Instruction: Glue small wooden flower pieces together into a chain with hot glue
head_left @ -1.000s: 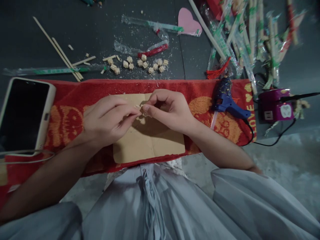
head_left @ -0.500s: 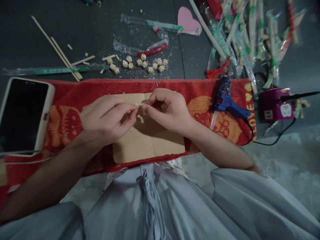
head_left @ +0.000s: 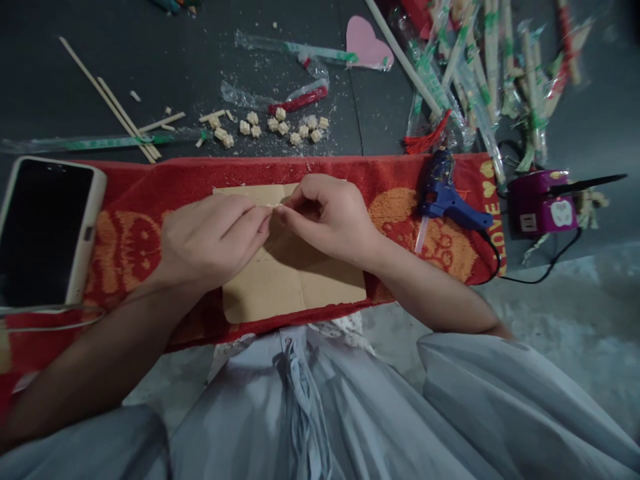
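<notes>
My left hand [head_left: 215, 240] and my right hand [head_left: 330, 217] meet fingertip to fingertip over a tan sheet of card [head_left: 295, 290]. Both hands are pinched closed. Between the fingertips shows a sliver of a small pale wooden piece [head_left: 274, 206], mostly hidden by the fingers. The card lies on a red towel [head_left: 390, 177] with orange figures. Just beyond the towel sit several small pale clusters of short wooden bits [head_left: 280, 125], with crumbs scattered around them.
A phone [head_left: 45, 230] lies at the left. Thin wooden sticks [head_left: 117, 110] lie behind it. To the right are a blue glue gun [head_left: 445, 197], a purple box [head_left: 543, 203] with cables and a pile of wrapped chopsticks [head_left: 480, 73]. A pink heart [head_left: 370, 43] lies at the back.
My fingertips have drawn closer together, and the left fingers now cover more of the small pale piece. The whole view has shifted slightly.
</notes>
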The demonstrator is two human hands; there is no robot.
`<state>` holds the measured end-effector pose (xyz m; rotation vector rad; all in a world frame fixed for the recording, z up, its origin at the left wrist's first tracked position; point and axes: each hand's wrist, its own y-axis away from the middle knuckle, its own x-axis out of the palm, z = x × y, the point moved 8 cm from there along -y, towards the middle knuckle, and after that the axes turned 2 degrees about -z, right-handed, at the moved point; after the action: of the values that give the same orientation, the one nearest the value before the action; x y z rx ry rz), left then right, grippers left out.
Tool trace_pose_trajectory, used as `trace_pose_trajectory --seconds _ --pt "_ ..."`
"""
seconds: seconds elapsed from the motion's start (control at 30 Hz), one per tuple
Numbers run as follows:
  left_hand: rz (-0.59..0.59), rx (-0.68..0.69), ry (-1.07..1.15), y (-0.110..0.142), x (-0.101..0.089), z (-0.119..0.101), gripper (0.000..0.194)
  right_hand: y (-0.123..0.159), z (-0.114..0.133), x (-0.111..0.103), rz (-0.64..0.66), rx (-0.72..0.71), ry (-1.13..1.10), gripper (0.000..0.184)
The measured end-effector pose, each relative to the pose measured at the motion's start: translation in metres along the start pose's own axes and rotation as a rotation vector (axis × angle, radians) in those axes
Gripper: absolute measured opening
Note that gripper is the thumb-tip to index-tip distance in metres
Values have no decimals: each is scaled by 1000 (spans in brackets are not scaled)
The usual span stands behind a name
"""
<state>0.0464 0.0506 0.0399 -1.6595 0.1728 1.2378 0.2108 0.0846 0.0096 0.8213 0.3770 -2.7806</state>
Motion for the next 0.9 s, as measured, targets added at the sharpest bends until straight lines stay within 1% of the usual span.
trace_pose_trajectory --seconds 0.13,0.27,0.37,0.57,0.7,0.8,0.87,0.9 --pt "82 -104 139 1 9 7 22 -2 -1 0 19 34 28 24" --pt "165 -54 140 -10 6 2 31 -2 -2 1 36 61 30 21" --pt "190 -52 165 -16 2 0 38 -2 -1 1 38 70 30 19" --pt "192 -92 209 -18 4 1 41 -2 -2 2 55 75 36 21" --pt "186 -84 208 -16 5 3 42 -2 -2 2 51 75 23 22" --pt "177 -61 180 -13 3 2 39 -2 -2 3 58 81 10 23" --pt "164 -25 138 -12 1 1 34 -2 -2 3 55 83 0 25" --pt "139 -7 109 -11 0 0 30 -2 -2 2 51 84 -6 26"
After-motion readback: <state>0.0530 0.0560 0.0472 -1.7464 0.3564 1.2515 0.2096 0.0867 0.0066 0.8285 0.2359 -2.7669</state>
